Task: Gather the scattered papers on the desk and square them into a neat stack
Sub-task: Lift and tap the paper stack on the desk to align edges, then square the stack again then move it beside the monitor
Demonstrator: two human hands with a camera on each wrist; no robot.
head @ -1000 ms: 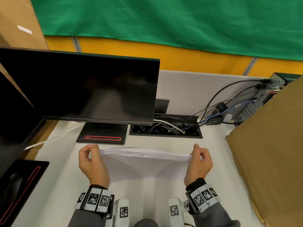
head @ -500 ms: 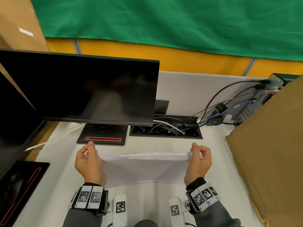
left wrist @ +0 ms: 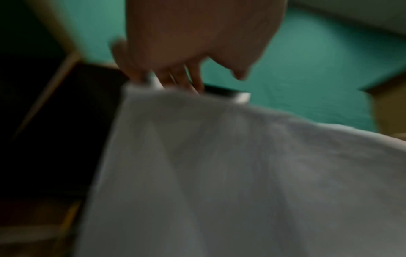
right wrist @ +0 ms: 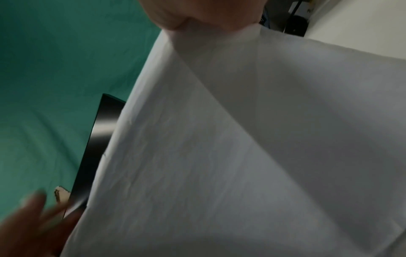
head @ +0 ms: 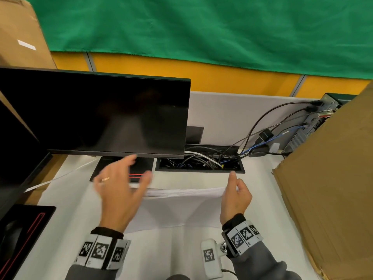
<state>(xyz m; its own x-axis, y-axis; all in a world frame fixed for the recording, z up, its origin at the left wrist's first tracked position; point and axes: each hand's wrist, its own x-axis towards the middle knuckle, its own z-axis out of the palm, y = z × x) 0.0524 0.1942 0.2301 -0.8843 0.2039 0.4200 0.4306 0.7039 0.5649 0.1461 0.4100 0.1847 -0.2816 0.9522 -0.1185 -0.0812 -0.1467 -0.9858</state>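
Note:
A stack of white papers (head: pixel 181 209) stands on its long edge on the white desk (head: pixel 171 249), with the top edge level. My right hand (head: pixel 232 186) pinches the stack's upper right corner between thumb and fingers. My left hand (head: pixel 137 170) is blurred and open with its fingers spread, and it covers the stack's upper left end. I cannot tell whether it touches the paper. The left wrist view shows the left hand (left wrist: pixel 186 52) with fingers stretched over the papers (left wrist: pixel 219 173). In the right wrist view the right hand (right wrist: pixel 208 13) grips the papers (right wrist: pixel 241 156).
A black monitor (head: pixel 96 114) stands just behind the stack, and its base (head: pixel 105 166) is near my left fingers. An open cable tray (head: pixel 201 164) lies behind the papers. A large cardboard sheet (head: pixel 333 188) walls the right side. A second screen (head: pixel 16 148) and a black mat (head: pixel 26 229) are at the left.
My left hand has let go of the stack's left corner, opened, and moved up and to the right over it. The right hand keeps its pinch. The stack stays upright.

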